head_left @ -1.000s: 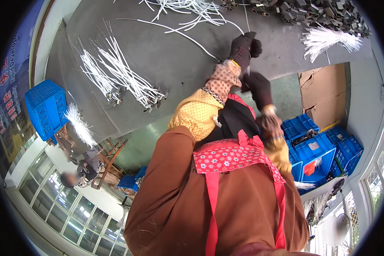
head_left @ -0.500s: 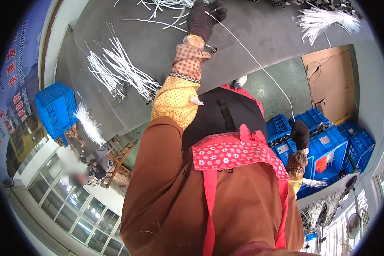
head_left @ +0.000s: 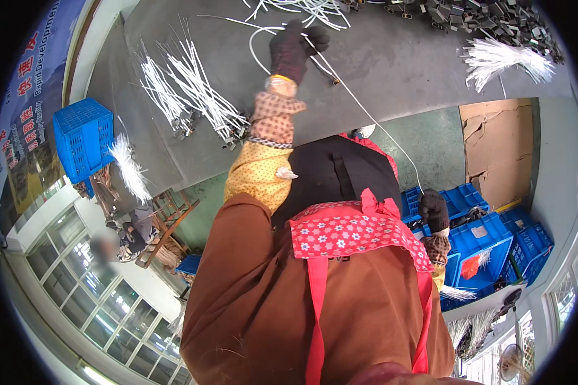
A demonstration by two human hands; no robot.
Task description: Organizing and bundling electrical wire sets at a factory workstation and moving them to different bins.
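My left hand [head_left: 290,52], in a dark glove, is closed on a white wire [head_left: 374,120] over the grey table. The wire runs slackly down to my right hand [head_left: 434,210], also gloved, whose closed fingers hold its other stretch beside the blue crates. By the left hand, a thicker white strand curves in a loop [head_left: 253,48], and a small dark metal-edged block [head_left: 335,81] lies just right of the hand. Beyond it lie several loose white wires [head_left: 302,8]. Left of my forearm rest bundles of white wires [head_left: 202,96] with dark block ends.
A pile of small dark blocks [head_left: 494,22] and a white wire bundle [head_left: 510,62] lie far right on the table [head_left: 392,70]. Blue crates [head_left: 478,240] stand by my right hand, near cardboard [head_left: 501,144]. Another blue crate [head_left: 83,141] is at left; a blurred person sits beyond.
The view has shifted, with the table lower in it. My right hand has come slightly closer to my body, still holding the wire. A loop of strand now shows beside my left hand.
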